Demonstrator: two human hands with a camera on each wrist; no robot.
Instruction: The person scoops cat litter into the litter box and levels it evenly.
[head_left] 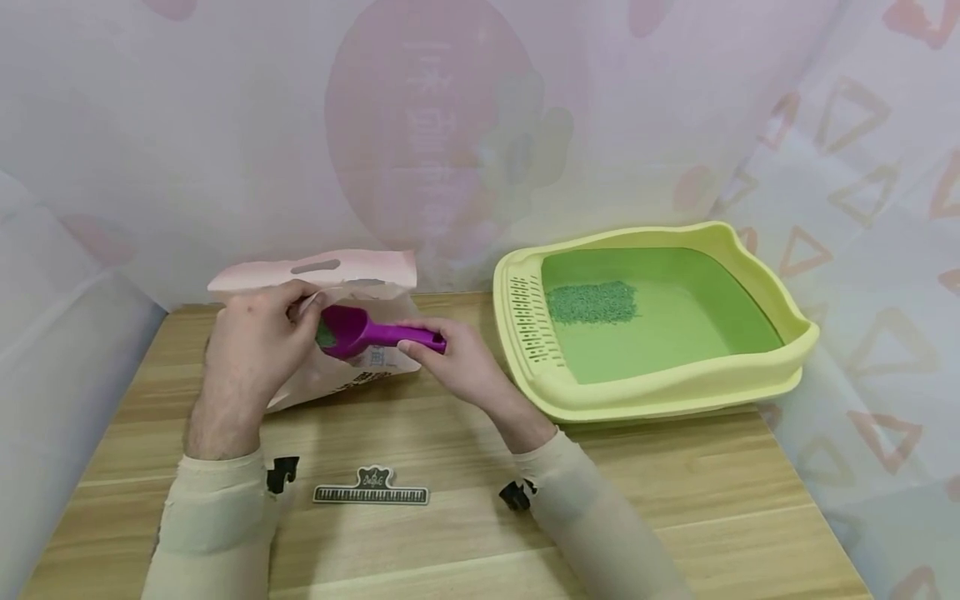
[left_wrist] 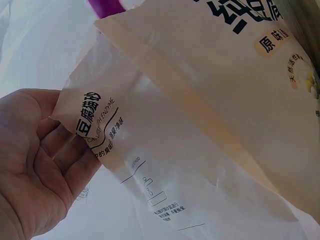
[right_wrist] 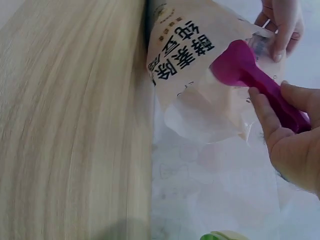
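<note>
My left hand (head_left: 251, 354) pinches the edge of an opened pale pink paper bag of cat litter (head_left: 396, 312); in the left wrist view, the thumb and fingers (left_wrist: 47, 155) are at the printed bag's edge. My right hand (head_left: 467, 365) grips the handle of a purple scoop (head_left: 382, 334), whose bowl is at the bag's mouth. Some green granules (head_left: 325, 335) show beside the bowl; whether they lie in it or in the bag, I cannot tell. The right wrist view shows the scoop (right_wrist: 242, 65) against the bag, with much of its bowl turned from sight.
A yellow-green litter box (head_left: 652, 396) stands to the right, with a slotted ledge on its left side. A patch of green pellets (head_left: 596, 302) lies on its floor. A black-and-white piano-shaped clip (head_left: 371, 490) lies on the wooden table (head_left: 405, 558) between the forearms. Fabric walls stand behind.
</note>
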